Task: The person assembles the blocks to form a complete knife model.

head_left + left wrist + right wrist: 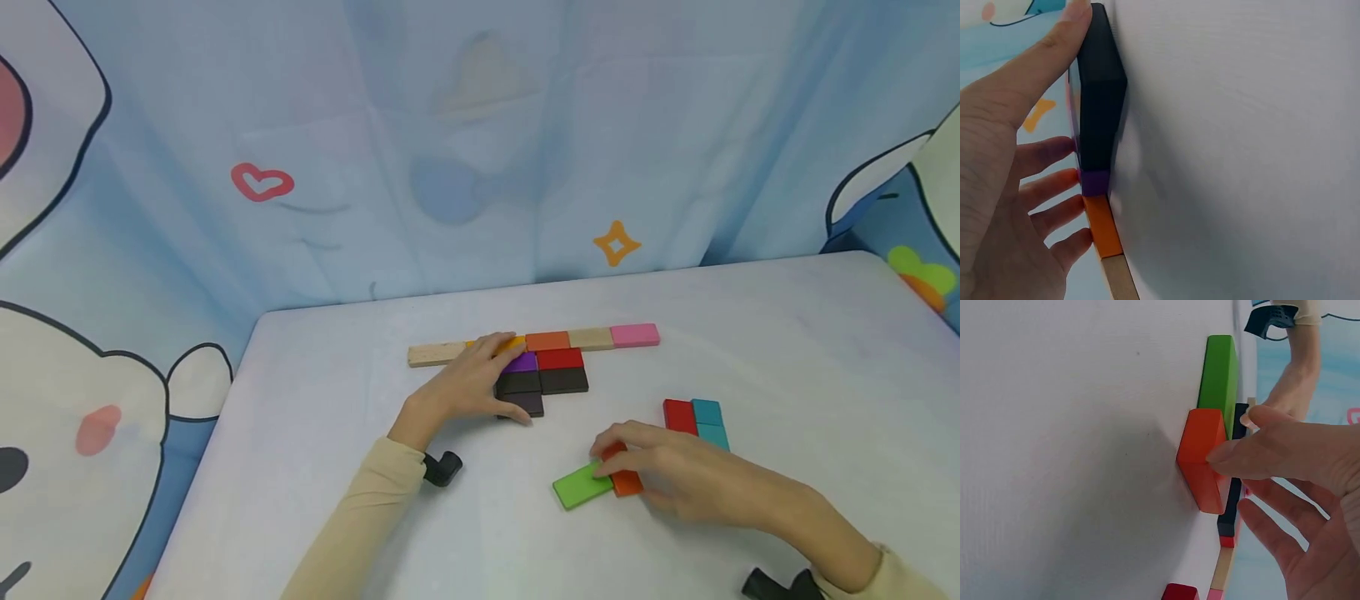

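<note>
My left hand (476, 379) spans a flat group of wooden blocks. Its thumb touches the near edge of a black block (1100, 81), and its fingertips lie along a purple block (1094, 182) and a yellow-orange block (1104, 228). Farther right, my right hand (675, 471) pinches an orange block (1200, 459), with the thumb on its near side and fingers across its top. A green block (583, 486) lies against the orange one's left end. Past the right hand are a red block (679, 416) and two teal blocks (707, 412), partly covered.
Along the back runs a row with plain wood (435, 354), orange (547, 340) and pink (635, 335) blocks. A red block (560, 358) sits beside the purple one. Black straps (442, 468) are on both wrists. A patterned blue curtain (450, 167) hangs behind the white table (810, 375).
</note>
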The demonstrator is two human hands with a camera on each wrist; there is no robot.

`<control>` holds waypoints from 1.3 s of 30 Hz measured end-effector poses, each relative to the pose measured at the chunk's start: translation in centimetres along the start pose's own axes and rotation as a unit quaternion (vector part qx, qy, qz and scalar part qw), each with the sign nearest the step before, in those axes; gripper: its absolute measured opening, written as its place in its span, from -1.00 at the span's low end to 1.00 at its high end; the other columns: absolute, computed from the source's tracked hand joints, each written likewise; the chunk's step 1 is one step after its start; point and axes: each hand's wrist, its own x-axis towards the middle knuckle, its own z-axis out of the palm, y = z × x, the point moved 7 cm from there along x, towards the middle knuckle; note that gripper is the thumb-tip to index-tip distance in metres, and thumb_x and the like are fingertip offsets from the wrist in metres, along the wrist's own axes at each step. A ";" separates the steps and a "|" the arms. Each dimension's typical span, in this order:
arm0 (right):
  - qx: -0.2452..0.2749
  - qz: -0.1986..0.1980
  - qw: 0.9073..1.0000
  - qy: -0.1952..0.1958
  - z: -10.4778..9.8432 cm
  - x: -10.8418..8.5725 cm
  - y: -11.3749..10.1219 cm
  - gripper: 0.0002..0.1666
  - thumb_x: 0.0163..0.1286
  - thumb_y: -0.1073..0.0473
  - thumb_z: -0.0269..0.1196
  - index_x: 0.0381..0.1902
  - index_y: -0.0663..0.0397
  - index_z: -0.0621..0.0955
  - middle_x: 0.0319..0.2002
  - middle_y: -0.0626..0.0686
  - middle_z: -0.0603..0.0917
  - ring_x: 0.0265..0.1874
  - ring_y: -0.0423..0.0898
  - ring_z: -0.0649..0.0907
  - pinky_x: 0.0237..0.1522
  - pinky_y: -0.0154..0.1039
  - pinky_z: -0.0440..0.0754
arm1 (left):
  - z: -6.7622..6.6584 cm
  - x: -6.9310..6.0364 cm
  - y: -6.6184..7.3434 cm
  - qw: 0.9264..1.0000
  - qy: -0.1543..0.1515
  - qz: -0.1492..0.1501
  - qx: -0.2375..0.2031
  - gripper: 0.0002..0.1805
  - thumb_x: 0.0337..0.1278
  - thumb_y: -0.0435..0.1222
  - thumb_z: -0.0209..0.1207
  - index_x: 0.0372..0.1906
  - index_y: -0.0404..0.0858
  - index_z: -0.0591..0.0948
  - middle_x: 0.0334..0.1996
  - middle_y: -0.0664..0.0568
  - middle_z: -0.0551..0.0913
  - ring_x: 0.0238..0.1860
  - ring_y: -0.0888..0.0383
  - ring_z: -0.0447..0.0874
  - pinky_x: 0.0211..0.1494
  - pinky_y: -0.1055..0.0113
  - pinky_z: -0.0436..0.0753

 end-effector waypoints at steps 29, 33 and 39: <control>-0.074 0.002 0.997 0.001 0.2 -0.6 1.4 -0.51 0.09 0.34 0.62 -0.02 -0.11 0.78 -0.02 -0.09 0.68 -0.01 -0.02 0.65 0.01 -0.07 0.76 | 0.6 0.2 0.6 1.000 -0.015 -0.005 -0.021 0.15 0.15 0.20 0.44 0.68 -0.20 0.15 0.68 -0.06 0.00 0.66 -0.02 -0.07 0.63 0.14 0.21; -0.059 0.002 0.998 -0.023 0.3 -0.2 1.3 -0.57 0.10 0.25 0.63 -0.06 -0.15 0.80 -0.09 -0.14 0.66 -0.08 -0.09 0.64 -0.03 -0.13 0.78 | 0.6 0.1 0.3 1.000 -0.016 -0.009 -0.020 0.16 0.14 0.20 0.44 0.68 -0.20 0.15 0.68 -0.06 -0.01 0.66 -0.02 -0.07 0.62 0.14 0.21; -0.018 0.030 0.997 -0.064 -0.1 0.7 2.2 -0.61 0.11 0.14 0.64 -0.09 -0.25 0.80 -0.12 -0.22 0.63 -0.08 -0.13 0.62 -0.06 -0.17 0.78 | 0.6 0.1 0.1 1.000 -0.016 -0.009 -0.021 0.16 0.15 0.20 0.44 0.68 -0.20 0.15 0.68 -0.07 -0.02 0.66 -0.02 -0.07 0.63 0.15 0.20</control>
